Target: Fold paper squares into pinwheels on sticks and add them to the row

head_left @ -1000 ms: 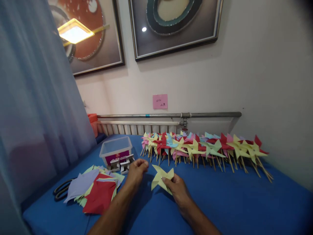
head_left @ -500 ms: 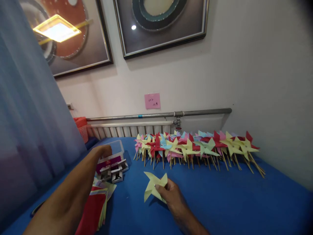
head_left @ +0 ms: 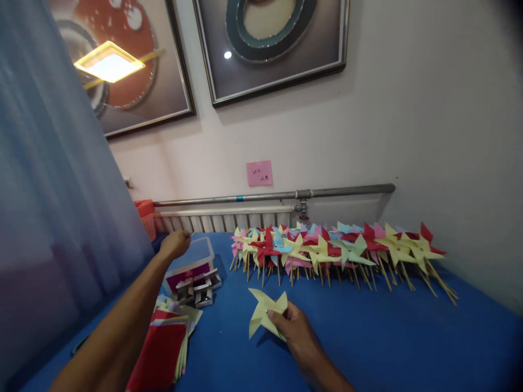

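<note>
Yellow paper pinwheel (head_left: 265, 316) pinched at centre by right hand (head_left: 293, 326) fingers, mid worktop (head_left: 368, 332). Left hand (head_left: 175, 244) curled loosely over clear box (head_left: 192, 262), far-left; contents unseen. Centre pinch best kept firm, folds uncrushed.

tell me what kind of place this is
Probably a room at home used for handcraft, not a factory floor. A long row of finished paper pinwheels lies on a blue-covered table, framed pictures hang on the wall, and a radiator runs beneath a pipe.

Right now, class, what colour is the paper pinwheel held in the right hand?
Pale yellow pinwheel, head view.
</note>
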The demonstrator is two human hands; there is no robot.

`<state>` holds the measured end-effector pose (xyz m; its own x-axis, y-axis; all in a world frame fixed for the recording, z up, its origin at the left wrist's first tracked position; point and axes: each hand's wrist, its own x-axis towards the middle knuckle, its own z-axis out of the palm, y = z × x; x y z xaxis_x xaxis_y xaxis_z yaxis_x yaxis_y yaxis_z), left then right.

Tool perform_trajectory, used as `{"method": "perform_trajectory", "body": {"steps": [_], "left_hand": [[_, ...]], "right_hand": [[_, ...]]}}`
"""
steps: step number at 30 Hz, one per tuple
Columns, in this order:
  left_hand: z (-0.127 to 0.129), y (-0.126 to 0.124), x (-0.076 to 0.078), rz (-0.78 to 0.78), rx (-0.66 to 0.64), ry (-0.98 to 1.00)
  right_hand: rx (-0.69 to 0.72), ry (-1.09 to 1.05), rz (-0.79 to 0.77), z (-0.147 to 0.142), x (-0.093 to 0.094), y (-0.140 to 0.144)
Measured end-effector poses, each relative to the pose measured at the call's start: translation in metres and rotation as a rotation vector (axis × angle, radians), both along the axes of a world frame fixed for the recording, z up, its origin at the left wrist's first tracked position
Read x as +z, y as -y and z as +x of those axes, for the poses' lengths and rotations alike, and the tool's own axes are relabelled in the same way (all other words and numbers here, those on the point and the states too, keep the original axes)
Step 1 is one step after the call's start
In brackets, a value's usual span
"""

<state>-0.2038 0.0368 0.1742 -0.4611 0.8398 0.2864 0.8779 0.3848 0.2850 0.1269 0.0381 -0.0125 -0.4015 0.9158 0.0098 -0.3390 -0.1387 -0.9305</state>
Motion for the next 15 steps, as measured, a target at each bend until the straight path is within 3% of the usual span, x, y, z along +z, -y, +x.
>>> {"method": "perform_trajectory", "body": {"steps": [3, 5, 7, 11, 15], "left_hand": [[0.034, 0.023, -0.015, 0.267, -0.179, 0.261], [0.068, 0.035, -0.041, 0.396, -0.326, 0.560], [0.102, 0.042, -0.070, 0.409, -0.425, 0.778], [0.142, 0.043, -0.110, 0.484, -0.430, 0.957], [0.146, 0.037, -0.126, 0.400, -0.430, 1.003]], "right_hand": [[-0.031, 0.001, -0.020, 0.001, 0.003, 0.000], [-0.018, -0.025, -0.029, 0.005, 0.010, 0.004], [-0.008, -0.063, -0.044, 0.010, 0.019, 0.009], [-0.056, -0.089, -0.063, 0.016, 0.029, 0.010], [-0.103, -0.067, -0.062, 0.014, 0.024, 0.004]]}}
